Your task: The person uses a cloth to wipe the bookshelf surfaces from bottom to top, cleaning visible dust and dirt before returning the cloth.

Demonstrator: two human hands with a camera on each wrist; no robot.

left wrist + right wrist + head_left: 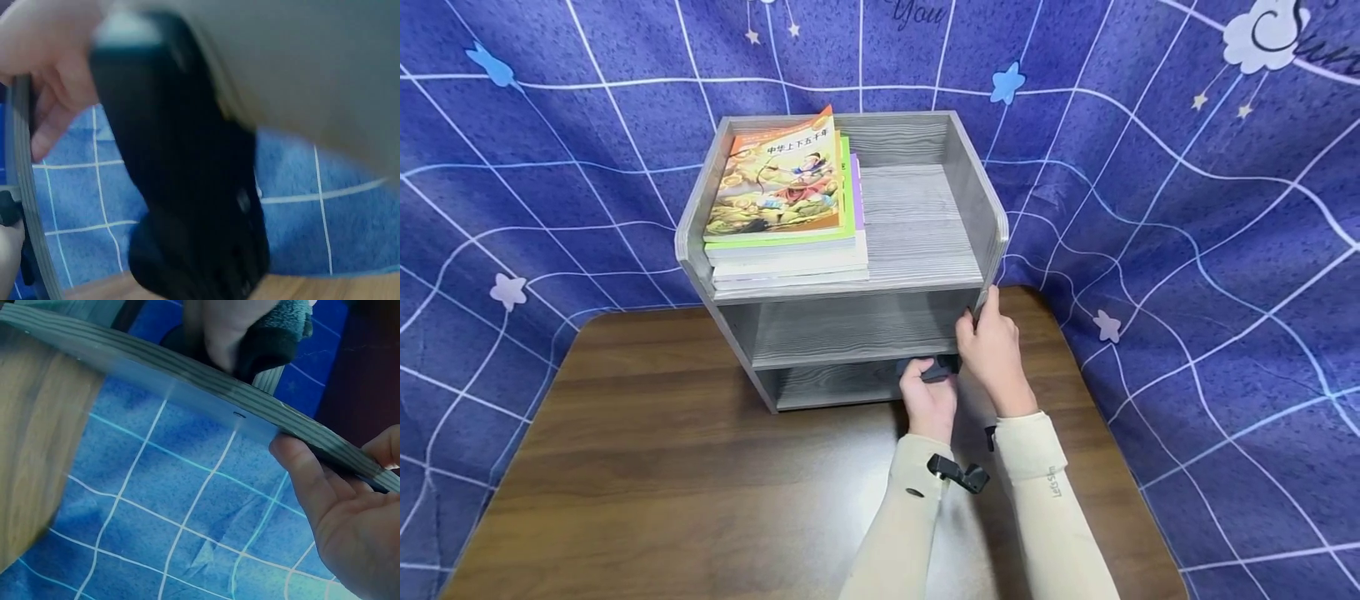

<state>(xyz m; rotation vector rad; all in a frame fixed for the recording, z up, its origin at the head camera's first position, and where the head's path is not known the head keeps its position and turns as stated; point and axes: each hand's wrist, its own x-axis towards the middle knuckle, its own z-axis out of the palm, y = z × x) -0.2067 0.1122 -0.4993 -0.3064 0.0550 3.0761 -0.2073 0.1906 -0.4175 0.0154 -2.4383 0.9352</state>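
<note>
A grey wood-grain shelf stands on the table. My left hand reaches into its lowest compartment at the right side and grips a dark block-like tool. In the right wrist view this tool shows a black body and a fuzzy grey-green pad; its exact kind I cannot tell. My right hand holds the front edge of the shelf's right side panel, thumb on one face and fingers on the other. The left wrist view shows the right hand on that panel, partly covered by a black wrist camera.
Several books lie stacked at the left of the shelf's top compartment. The brown wooden table extends to the left and front. Blue patterned cloth hangs behind and along both sides, close to the shelf's back.
</note>
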